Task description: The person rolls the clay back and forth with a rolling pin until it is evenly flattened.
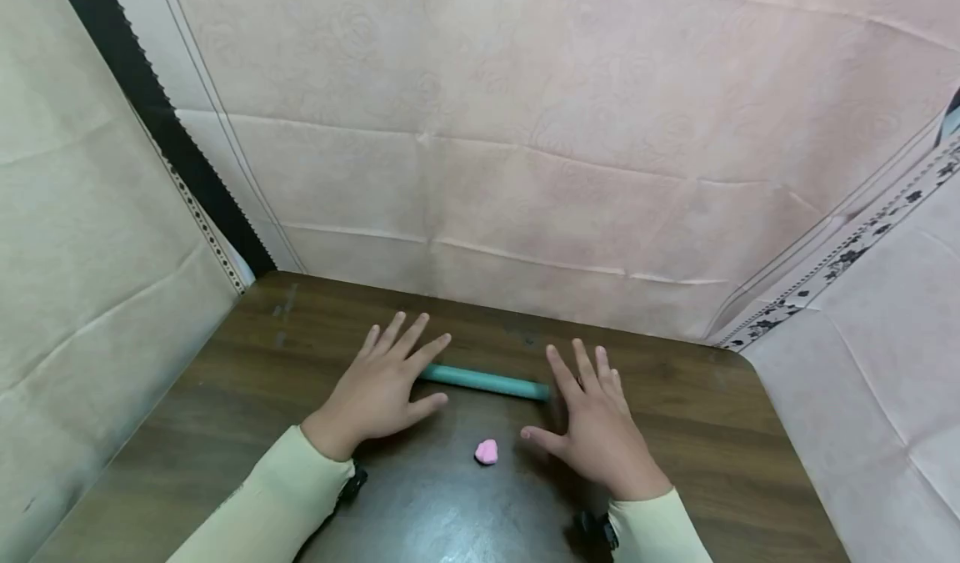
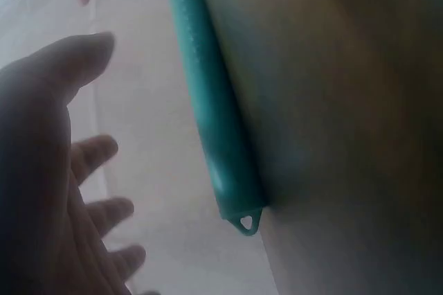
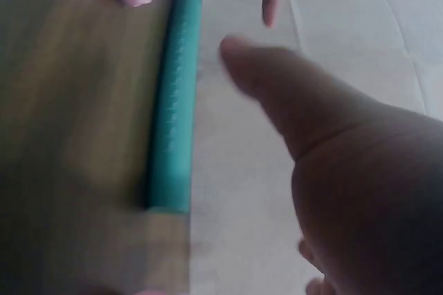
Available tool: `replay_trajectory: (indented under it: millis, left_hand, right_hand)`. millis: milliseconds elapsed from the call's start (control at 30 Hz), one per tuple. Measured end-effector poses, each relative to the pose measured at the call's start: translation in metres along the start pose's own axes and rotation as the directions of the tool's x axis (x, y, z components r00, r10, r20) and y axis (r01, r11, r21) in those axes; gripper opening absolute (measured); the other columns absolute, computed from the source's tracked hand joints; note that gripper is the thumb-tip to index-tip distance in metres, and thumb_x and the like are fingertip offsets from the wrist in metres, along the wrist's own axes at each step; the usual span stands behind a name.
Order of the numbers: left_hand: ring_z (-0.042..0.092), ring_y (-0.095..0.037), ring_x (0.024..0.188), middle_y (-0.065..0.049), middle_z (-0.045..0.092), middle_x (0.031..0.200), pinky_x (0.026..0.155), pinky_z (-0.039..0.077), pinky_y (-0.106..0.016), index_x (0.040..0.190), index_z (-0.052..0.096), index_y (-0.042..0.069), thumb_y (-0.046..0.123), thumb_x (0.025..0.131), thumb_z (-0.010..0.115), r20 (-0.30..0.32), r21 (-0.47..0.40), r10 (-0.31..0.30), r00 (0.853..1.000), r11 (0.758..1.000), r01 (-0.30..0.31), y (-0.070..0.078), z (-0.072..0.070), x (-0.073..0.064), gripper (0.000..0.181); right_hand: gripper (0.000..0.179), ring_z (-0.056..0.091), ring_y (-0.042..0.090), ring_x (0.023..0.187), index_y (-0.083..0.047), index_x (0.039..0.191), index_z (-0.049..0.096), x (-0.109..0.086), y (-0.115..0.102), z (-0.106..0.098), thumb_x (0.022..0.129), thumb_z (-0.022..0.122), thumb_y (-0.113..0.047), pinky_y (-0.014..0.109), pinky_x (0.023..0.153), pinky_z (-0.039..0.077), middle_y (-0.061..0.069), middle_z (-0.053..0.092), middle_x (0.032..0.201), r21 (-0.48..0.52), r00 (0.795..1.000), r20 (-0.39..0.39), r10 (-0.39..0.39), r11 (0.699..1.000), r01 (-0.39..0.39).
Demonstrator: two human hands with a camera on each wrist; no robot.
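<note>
A slim teal rolling rod [image 1: 487, 381] lies crosswise on the brown wooden table [image 1: 420, 513]. Its left end has a small hanging loop, seen in the left wrist view on the rod [image 2: 211, 115]; a row of pale marks runs along the rod [image 3: 174, 94] in the right wrist view. Nearer the person sits a small pink lump [image 1: 487, 452], like modelling dough. My left hand [image 1: 375, 389] hovers with spread fingers at the rod's left end, overlapping it in the head view. Fingers also apart, my right hand [image 1: 596, 429] is beside the right end. Neither holds anything.
Pale patterned cloth [image 1: 487, 146] hangs behind the table, with more cloth at the left [image 1: 97, 238] and right [image 1: 877, 363] sides. Dark straps sit on both wrists, by the light sleeves [image 1: 277, 488].
</note>
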State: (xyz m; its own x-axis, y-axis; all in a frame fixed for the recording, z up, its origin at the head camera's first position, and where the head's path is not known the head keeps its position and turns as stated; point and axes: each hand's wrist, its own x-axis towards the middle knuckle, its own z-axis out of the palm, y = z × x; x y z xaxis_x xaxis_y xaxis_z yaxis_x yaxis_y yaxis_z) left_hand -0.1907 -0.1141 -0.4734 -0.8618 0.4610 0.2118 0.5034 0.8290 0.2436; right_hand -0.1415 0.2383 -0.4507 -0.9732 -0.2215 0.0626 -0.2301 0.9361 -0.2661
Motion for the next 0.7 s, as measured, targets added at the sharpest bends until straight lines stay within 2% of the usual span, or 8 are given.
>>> replay_trajectory:
  millis: [167,233,300,367,467,567,700]
  left_hand:
    - [0.037,-0.045,0.168,-0.014,0.042,0.181,0.134,0.029,-0.072,0.172,0.05,0.027,0.051,0.104,0.079,0.013,0.004,0.072,0.997,0.997,-0.073,-0.005,0.0,0.013,0.078]
    - [0.048,-0.043,0.161,-0.014,0.053,0.173,0.134,0.033,-0.068,0.168,0.055,0.023,0.044,0.104,0.079,0.03,-0.005,0.089,0.996,0.996,-0.088,-0.008,0.001,0.017,0.071]
    - [0.055,-0.038,0.155,-0.011,0.06,0.166,0.131,0.04,-0.063,0.165,0.059,0.022,0.039,0.105,0.077,0.063,-0.013,0.086,0.994,0.996,-0.085,-0.011,0.003,0.021,0.065]
    - [0.059,-0.035,0.148,-0.01,0.064,0.159,0.126,0.047,-0.058,0.161,0.062,0.02,0.034,0.105,0.076,0.103,-0.044,0.071,0.992,0.997,-0.067,-0.013,0.007,0.024,0.06]
    - [0.061,-0.031,0.143,-0.007,0.066,0.155,0.118,0.055,-0.053,0.159,0.064,0.022,0.03,0.106,0.075,0.175,-0.104,0.028,0.984,0.995,-0.01,-0.016,0.012,0.026,0.055]
    - [0.06,-0.029,0.135,-0.007,0.066,0.15,0.113,0.057,-0.051,0.158,0.064,0.022,0.027,0.108,0.074,0.222,-0.16,0.001,0.975,0.987,0.035,-0.017,0.016,0.027,0.051]
    - [0.058,-0.027,0.126,-0.006,0.065,0.144,0.109,0.057,-0.05,0.157,0.065,0.022,0.027,0.111,0.073,0.238,-0.169,-0.014,0.971,0.984,0.055,-0.017,0.02,0.029,0.047]
  right_hand:
    - [0.107,0.001,0.042,0.178,-0.04,0.18,0.024,0.015,-0.009,-0.004,0.095,0.088,-0.058,0.072,0.131,0.035,0.007,0.012,0.191,0.032,0.997,0.051,-0.056,0.998,0.055]
    - [0.099,0.012,0.041,0.177,-0.035,0.179,0.032,0.02,-0.013,-0.003,0.098,0.088,-0.051,0.068,0.124,0.047,0.01,0.023,0.189,0.042,0.995,0.075,-0.072,0.997,0.069]
    - [0.09,0.029,0.04,0.173,-0.027,0.176,0.042,0.026,-0.018,0.002,0.1,0.087,-0.044,0.063,0.119,0.054,0.013,0.036,0.183,0.044,0.991,0.098,-0.09,0.995,0.086]
    - [0.08,0.044,0.038,0.165,-0.02,0.172,0.049,0.03,-0.022,0.008,0.103,0.085,-0.038,0.057,0.116,0.057,0.016,0.046,0.176,0.032,0.987,0.119,-0.109,0.994,0.106]
    - [0.07,0.055,0.036,0.156,-0.012,0.168,0.054,0.037,-0.026,0.019,0.106,0.081,-0.03,0.053,0.119,0.056,0.018,0.053,0.169,0.002,0.979,0.143,-0.145,0.989,0.146]
    - [0.063,0.056,0.038,0.154,-0.008,0.167,0.054,0.04,-0.029,0.026,0.109,0.076,-0.022,0.054,0.121,0.054,0.021,0.055,0.167,0.0,0.975,0.154,-0.158,0.987,0.16]
    - [0.054,0.057,0.04,0.153,-0.007,0.166,0.055,0.043,-0.029,0.032,0.113,0.066,-0.013,0.055,0.122,0.053,0.021,0.057,0.164,0.013,0.979,0.143,-0.145,0.989,0.145]
